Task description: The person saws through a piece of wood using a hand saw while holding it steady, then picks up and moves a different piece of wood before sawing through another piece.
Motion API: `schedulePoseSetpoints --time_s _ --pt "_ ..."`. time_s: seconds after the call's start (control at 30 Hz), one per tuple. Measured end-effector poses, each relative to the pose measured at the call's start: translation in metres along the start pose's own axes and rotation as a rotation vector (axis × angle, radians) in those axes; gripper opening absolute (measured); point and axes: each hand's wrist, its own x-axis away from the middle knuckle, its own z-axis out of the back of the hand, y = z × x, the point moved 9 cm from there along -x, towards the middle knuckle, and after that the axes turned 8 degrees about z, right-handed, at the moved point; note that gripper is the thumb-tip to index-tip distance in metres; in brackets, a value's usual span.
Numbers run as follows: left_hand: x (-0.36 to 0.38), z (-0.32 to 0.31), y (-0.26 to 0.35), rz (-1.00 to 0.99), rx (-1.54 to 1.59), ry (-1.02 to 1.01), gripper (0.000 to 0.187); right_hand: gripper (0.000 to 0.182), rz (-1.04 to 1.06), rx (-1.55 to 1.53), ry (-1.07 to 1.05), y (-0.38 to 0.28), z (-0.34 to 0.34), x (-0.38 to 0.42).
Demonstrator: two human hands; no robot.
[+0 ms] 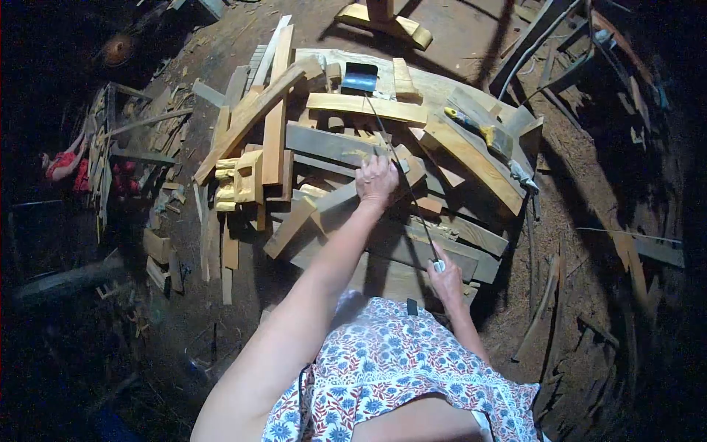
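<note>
My right hand (pixel 446 282) is closed round the white handle of a long thin dark tool (pixel 414 197), which runs up and left across the wood pile. My left hand (pixel 377 179) presses down with curled fingers on a piece of wood (pixel 409 175) beside the tool's shaft. What exactly the left fingers grip is too small to make out. Grey boards (pixel 324 142) and pale wood offcuts lie around both hands. A blue curved object (pixel 360 76) sits beyond the tool's far end.
A yellow-handled tool (pixel 460 116) lies on the right of the pile. Carved yellowish blocks (pixel 239 180) rest at the left. Long planks (pixel 274 140) stick out toward the left edge. Scrap wood covers the ground. A person in red (pixel 65 166) is at far left.
</note>
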Motion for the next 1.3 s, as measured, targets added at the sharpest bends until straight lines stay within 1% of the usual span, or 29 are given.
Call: schedulePoseSetpoints --time_s 0.13,0.23,0.27,0.33,0.4,0.5,0.53,0.63,0.73,0.8,0.93,1.03,1.13,1.2,1.3 --pt "-0.001 0.001 0.000 0.010 0.027 -0.031 0.013 0.046 0.004 0.028 0.020 0.000 0.000 0.001" --pt "0.000 0.003 0.000 0.015 0.050 -0.052 0.014 0.046 0.016 -0.033 0.031 -0.008 0.003 0.003" --pt "-0.007 0.003 0.005 0.005 0.066 -0.038 0.014 0.046 0.063 -0.009 0.055 -0.010 0.005 0.001" --pt "-0.001 -0.001 0.000 0.035 0.036 -0.104 0.015 0.046 0.098 0.016 0.065 -0.010 0.005 0.004" --pt "-0.001 -0.002 -0.001 0.027 0.003 -0.093 0.015 0.046 0.031 0.021 0.035 -0.011 0.004 0.003" --pt "0.000 -0.004 -0.002 0.023 0.008 -0.103 0.015 0.045 0.016 0.003 0.040 -0.008 0.003 0.003" --pt "-0.001 -0.002 -0.001 0.010 -0.004 -0.072 0.015 0.045 0.014 0.003 0.039 -0.008 0.003 0.002" --pt "0.000 0.003 0.002 -0.014 -0.012 -0.035 0.015 0.045 0.013 0.024 0.033 -0.008 0.003 0.002" --pt "0.002 0.002 0.005 -0.016 -0.013 -0.037 0.014 0.047 0.078 0.004 0.056 -0.011 0.005 0.002" --pt "-0.001 0.000 0.002 0.000 -0.027 -0.049 0.014 0.047 -0.019 -0.014 -0.012 -0.006 0.002 0.002" --pt "-0.001 0.002 0.001 -0.003 -0.009 -0.025 0.014 0.047 0.015 0.006 0.009 -0.006 0.000 0.001" --pt "-0.002 0.006 0.002 0.002 0.039 -0.019 0.012 0.047 -0.002 0.037 -0.002 -0.004 -0.001 0.001" --pt "-0.002 0.005 0.001 0.003 0.037 -0.011 0.011 0.046 -0.015 0.029 0.003 -0.003 -0.002 0.002" --pt "-0.001 0.006 0.003 -0.011 0.023 0.001 0.013 0.046 0.002 -0.033 0.022 -0.008 -0.001 0.003" --pt "-0.001 0.005 0.002 -0.002 0.038 -0.017 0.013 0.046 0.012 -0.010 0.032 -0.008 0.000 0.003"
